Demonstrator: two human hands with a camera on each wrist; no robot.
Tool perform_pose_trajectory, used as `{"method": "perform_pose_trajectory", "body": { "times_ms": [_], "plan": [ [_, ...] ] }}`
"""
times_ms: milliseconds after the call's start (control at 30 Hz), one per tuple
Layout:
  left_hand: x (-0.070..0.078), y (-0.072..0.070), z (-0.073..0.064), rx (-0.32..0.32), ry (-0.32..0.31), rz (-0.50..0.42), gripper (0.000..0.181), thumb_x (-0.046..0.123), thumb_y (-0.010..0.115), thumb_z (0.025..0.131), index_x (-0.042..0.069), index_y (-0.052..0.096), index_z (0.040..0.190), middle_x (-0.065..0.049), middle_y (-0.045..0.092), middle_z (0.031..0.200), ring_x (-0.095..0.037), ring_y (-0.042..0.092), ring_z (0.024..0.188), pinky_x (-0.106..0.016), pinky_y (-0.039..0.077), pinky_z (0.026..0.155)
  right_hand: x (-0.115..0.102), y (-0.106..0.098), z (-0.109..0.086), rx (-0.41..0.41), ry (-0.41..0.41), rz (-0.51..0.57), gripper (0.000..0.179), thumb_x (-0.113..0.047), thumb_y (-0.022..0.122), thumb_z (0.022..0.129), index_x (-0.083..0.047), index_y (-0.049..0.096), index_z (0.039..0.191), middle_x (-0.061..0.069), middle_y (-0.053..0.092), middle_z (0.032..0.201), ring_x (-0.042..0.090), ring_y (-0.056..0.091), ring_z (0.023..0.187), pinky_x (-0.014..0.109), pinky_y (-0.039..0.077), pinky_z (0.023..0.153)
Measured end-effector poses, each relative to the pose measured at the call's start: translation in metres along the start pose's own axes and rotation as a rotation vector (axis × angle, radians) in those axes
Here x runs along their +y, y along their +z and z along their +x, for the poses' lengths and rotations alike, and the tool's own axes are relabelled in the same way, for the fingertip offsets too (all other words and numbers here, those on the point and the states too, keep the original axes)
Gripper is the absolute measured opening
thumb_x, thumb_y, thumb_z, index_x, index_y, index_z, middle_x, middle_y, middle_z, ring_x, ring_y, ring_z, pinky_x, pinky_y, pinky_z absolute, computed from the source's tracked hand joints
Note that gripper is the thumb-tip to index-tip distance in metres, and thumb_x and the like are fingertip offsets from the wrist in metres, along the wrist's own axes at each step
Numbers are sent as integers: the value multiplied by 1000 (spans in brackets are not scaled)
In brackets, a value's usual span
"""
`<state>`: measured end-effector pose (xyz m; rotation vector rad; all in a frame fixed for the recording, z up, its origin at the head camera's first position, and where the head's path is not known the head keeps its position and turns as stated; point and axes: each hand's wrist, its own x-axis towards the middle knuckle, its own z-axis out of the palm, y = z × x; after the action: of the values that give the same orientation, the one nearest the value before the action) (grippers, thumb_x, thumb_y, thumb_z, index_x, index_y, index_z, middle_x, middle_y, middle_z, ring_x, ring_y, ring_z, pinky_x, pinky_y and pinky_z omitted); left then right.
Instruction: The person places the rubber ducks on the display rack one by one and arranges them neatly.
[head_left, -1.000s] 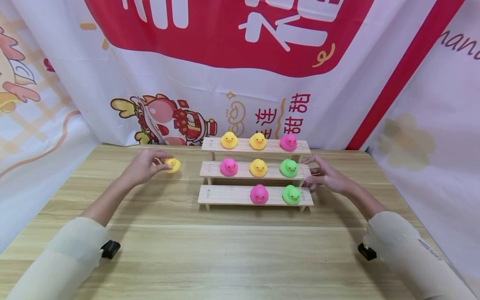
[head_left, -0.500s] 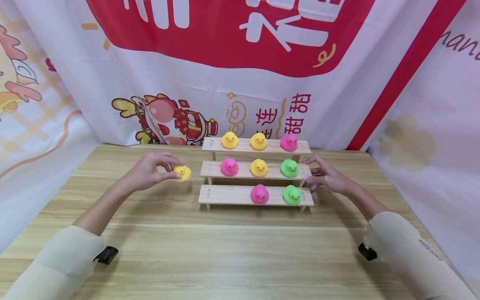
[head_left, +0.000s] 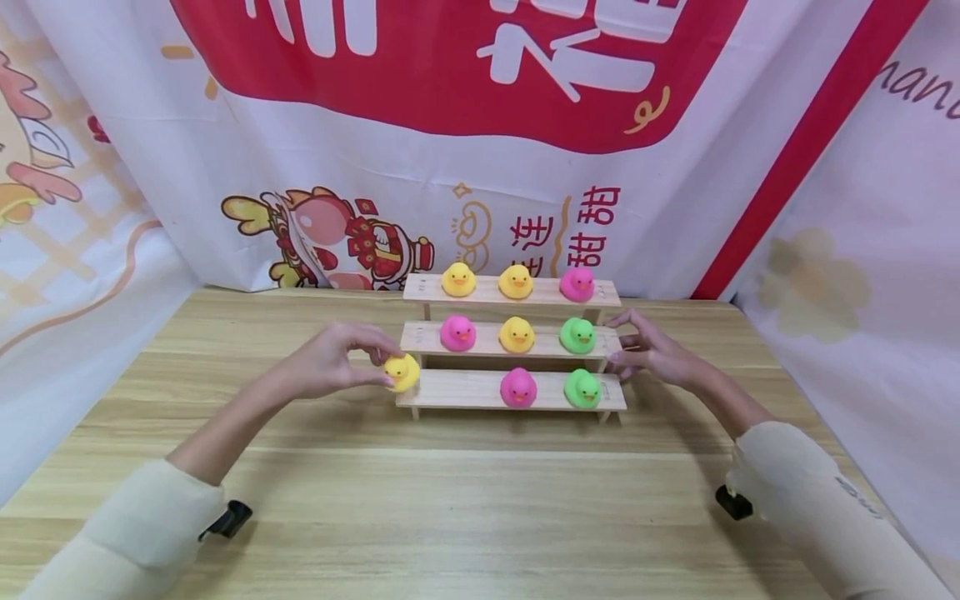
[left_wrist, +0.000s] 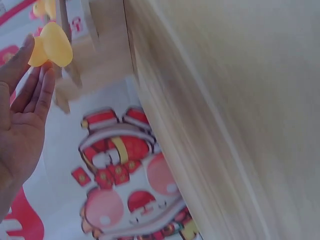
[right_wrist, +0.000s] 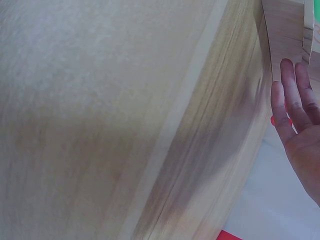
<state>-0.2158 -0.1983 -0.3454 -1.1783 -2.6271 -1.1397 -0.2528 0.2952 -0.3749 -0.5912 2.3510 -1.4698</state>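
Between thumb and fingers my left hand (head_left: 330,360) pinches a yellow rubber duck (head_left: 402,373) at the left end of the lowest shelf. In the left wrist view the duck (left_wrist: 57,45) overlaps the end of the wooden stand. This three-tier display stand (head_left: 453,389) carries rubber ducks in rows. On its lowest shelf sit a pink duck (head_left: 518,388) and a green duck (head_left: 582,389), with bare wood to their left. My right hand (head_left: 658,354) is at the stand's right end; its fingers (right_wrist: 292,102) look mostly straight against the end in the right wrist view.
The middle shelf bears a pink duck (head_left: 457,334), a yellow duck (head_left: 517,336) and a green duck (head_left: 577,336). Two yellow ducks and a pink duck (head_left: 577,284) stand on top. A printed cloth (head_left: 300,142) hangs behind the wooden table (head_left: 480,517).
My left hand has carried the yellow duck rightward and nearer, from beside the stand to the lowest shelf's left end. My right hand has stayed at the stand's right end.
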Motion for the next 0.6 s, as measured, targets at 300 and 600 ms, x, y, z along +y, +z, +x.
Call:
{"method": "perform_pose_trajectory", "body": {
  "times_ms": [300, 600],
  "plan": [
    [12, 31, 16, -10, 69, -28, 26, 7, 89, 81, 4, 80, 105, -6, 77, 107, -15, 69, 87, -37, 61, 77, 0, -1, 2, -5, 11, -13, 45, 0, 58, 101, 5, 30, 136, 27, 68, 113, 25, 71, 94, 48, 63, 79],
    [16, 59, 28, 3, 84, -35, 28, 7, 88, 82, 0, 79, 107, -12, 76, 111, -19, 71, 90, -31, 61, 77, 0, 0, 1, -4, -4, -1, 45, 1, 58, 101, 6, 30, 136, 33, 64, 122, 25, 71, 97, 47, 63, 78]
  ]
}}
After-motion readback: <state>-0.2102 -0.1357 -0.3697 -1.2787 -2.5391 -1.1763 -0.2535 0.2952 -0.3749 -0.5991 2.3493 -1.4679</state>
